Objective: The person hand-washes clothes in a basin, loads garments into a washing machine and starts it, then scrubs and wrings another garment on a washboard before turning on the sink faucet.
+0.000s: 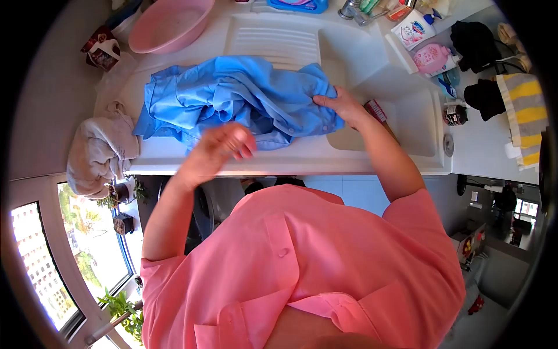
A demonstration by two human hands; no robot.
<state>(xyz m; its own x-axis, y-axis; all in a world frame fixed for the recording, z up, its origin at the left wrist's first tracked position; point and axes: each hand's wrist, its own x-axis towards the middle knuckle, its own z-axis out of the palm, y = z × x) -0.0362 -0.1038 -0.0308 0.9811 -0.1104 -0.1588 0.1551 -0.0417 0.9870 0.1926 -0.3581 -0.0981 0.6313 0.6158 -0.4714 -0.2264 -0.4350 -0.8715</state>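
A crumpled blue shirt (232, 87) lies bunched across the white washboard counter (308, 154), its right end reaching over the sink edge. My right hand (343, 107) grips that end, thumb on top of the cloth and the other fingers hidden beneath. Over the shirt's front edge hovers my left hand (226, 142), smeared by motion, with its fingers partly curled. In the sink basin (418, 125), close to my right forearm, rests a scrub brush (381, 113).
A pink basin (171, 26) stands at the back left, and a grey towel (104, 148) hangs over the left end. Pump bottles (414, 29) and a pink bottle (433, 59) line the right side. A striped cloth (523, 116) lies farther right.
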